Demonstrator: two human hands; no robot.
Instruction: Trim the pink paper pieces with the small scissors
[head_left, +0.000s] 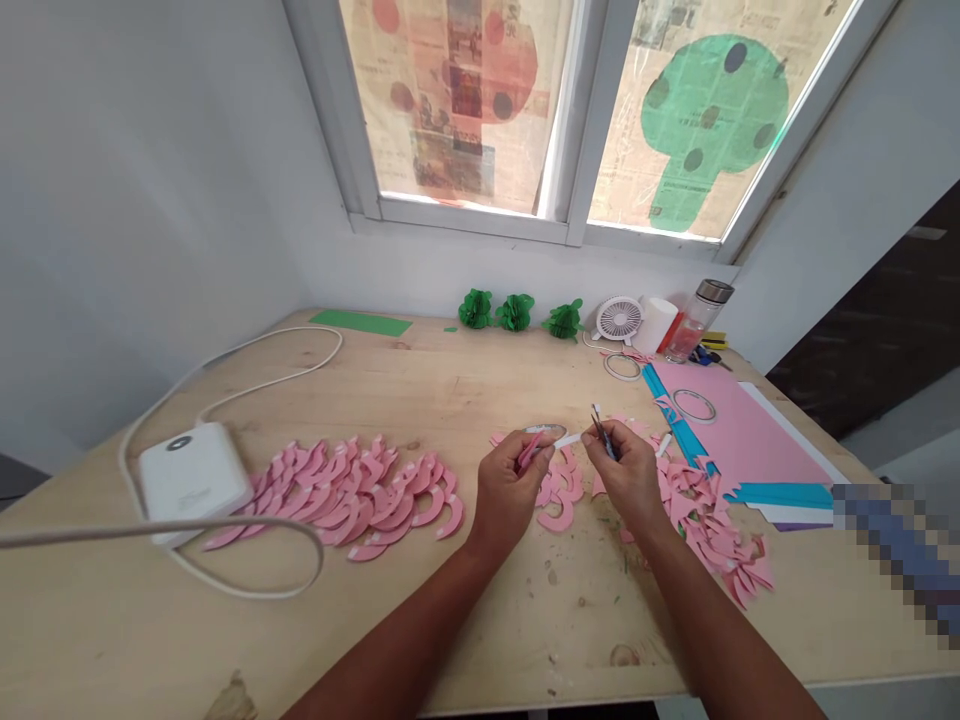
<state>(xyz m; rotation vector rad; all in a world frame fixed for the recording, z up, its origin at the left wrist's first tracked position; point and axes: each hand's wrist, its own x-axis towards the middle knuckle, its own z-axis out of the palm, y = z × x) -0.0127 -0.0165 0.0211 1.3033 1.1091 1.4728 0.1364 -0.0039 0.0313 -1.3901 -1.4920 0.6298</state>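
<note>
My left hand (510, 490) is closed on a curved pink paper piece (529, 450). Just beyond its fingers shows a grey-white tape roll (546, 432); whether the hand also grips it I cannot tell. A short white tape strip (570, 440) spans the gap between both hands. Pinched at the strip's other end, my right hand (628, 485) also holds small dark-handled scissors (602, 432), blades pointing up and away; the handles are partly hidden. Beneath the hands lie more pink curved pieces (559, 500). To the left spreads a large overlapping pile of pink arcs (375, 495) with white ends.
A white power box (193, 478) with a looping cable sits left. Pink scraps (712, 530) lie right, beside pink sheets (765, 430), blue strips (780, 494) and a tape ring (694, 405). Behind stand green paper balls (515, 312), a small fan (619, 320) and a bottle (696, 322).
</note>
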